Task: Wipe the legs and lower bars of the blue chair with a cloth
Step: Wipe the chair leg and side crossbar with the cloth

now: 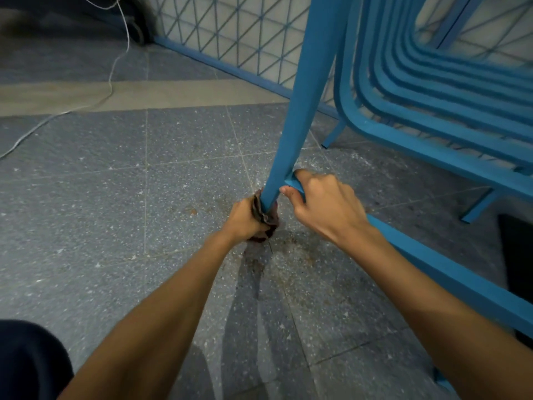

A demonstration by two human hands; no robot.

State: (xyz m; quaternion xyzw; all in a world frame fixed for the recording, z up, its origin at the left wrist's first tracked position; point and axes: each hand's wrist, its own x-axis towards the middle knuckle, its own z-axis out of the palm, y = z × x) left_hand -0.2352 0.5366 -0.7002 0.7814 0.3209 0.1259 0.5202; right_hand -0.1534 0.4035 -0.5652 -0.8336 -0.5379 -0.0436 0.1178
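The blue chair's leg [300,111] slants down from the top right to the floor at centre. Around its foot is a dark, brownish cloth [265,216], and my left hand [245,219] grips that cloth against the leg just above the floor. From the leg a lower bar [450,272] runs toward the bottom right. My right hand [326,203] curls over this bar right where it joins the leg. The leg's very tip is hidden by the cloth.
The chair's slatted blue seat and back [432,90] fill the upper right. A blue lattice fence [239,33] runs along the back. A white cable [112,70] trails over the speckled grey floor [101,212] at left. Rusty dirt stains the floor under the leg.
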